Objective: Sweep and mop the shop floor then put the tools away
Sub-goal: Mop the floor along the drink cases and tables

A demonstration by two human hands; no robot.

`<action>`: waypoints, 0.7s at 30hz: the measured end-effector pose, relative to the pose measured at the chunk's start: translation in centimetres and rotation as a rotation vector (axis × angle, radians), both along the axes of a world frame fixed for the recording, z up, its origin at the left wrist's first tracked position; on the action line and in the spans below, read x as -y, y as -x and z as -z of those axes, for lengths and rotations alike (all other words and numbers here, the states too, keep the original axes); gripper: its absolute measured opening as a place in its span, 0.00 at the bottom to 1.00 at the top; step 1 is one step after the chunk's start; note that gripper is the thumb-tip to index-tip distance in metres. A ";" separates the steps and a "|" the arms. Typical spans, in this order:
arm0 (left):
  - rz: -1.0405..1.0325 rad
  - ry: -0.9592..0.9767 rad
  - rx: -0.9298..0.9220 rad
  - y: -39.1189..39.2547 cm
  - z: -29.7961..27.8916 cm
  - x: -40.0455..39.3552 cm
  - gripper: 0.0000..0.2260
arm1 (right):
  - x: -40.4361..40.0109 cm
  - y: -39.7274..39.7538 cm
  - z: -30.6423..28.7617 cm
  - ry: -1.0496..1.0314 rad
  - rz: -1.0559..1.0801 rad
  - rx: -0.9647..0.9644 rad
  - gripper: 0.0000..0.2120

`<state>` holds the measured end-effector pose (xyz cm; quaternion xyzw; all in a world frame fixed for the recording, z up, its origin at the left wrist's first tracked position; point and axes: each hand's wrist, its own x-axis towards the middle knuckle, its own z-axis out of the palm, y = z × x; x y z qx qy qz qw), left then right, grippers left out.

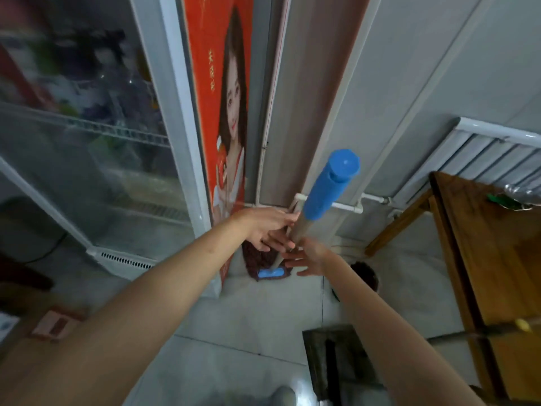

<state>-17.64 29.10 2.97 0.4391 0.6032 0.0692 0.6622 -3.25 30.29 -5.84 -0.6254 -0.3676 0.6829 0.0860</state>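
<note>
Between fridge and wall, mop [317, 197] upright; left hand [270, 230], right hand [307, 257] fingers spread, touching shaft

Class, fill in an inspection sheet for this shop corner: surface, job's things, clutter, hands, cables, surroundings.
Surface: grey tiled floor.
Job's things: mop stands in the corner, blue grip uppermost.
Clutter: dark mat; pink box.
Hands: left hand and right hand open-fingered by the mop pole.
Cables: thin black cable.
Surroundings: glass-door fridge, red poster, white radiator, wooden table.
</note>
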 end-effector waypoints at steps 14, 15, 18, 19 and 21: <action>-0.428 0.305 0.168 -3.3 14.0 30.6 0.04 | 23.6 -1.5 13.0 0.234 0.123 -0.024 0.09; -0.444 0.319 0.160 -3.9 14.9 32.2 0.05 | 25.2 -1.8 13.9 0.246 0.149 -0.024 0.08; -0.507 0.357 0.162 -5.5 16.8 36.3 0.11 | 28.7 -2.6 16.1 0.258 0.218 -0.032 0.04; -0.521 0.366 0.175 -5.9 17.2 37.4 0.10 | 29.5 -2.8 16.7 0.259 0.237 -0.033 0.03; -0.526 0.390 0.184 -6.6 18.3 39.4 0.06 | 31.4 -2.9 17.4 0.271 0.240 -0.058 0.04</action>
